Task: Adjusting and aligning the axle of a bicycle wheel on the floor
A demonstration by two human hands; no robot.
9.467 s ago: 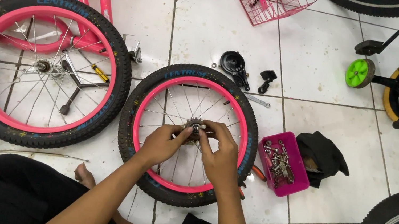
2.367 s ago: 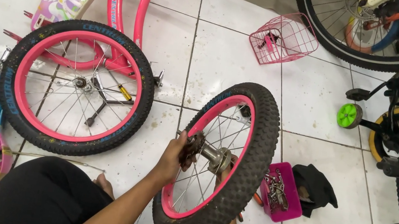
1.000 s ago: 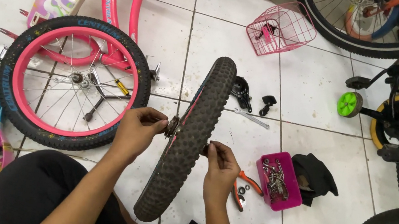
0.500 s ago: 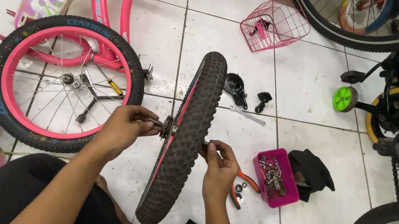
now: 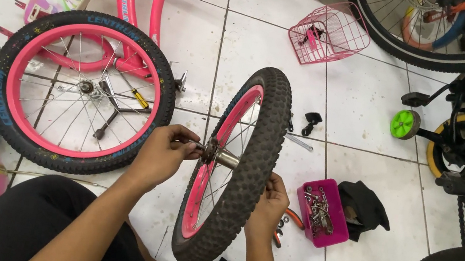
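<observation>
Fingers [image 5: 189, 145] of the left hand [image 5: 162, 156] pinch the axle end at the hub [image 5: 217, 157]; right hand [image 5: 269, 206] grips the far side, its fingers hidden behind the tyre. The small pink-rimmed wheel [image 5: 235, 169], edge-on half a second ago, now tilts to show spokes. Hub fitting work continues.

Bright, even indoor light from overhead — white floor tiles [image 5: 261, 34] show mild sheen, no hard glare. Shadows soft and short beneath the upright wheel [image 5: 238, 169]. Focus sharp throughout; slight wide-angle bending at frame edges — no motion blur.
</observation>
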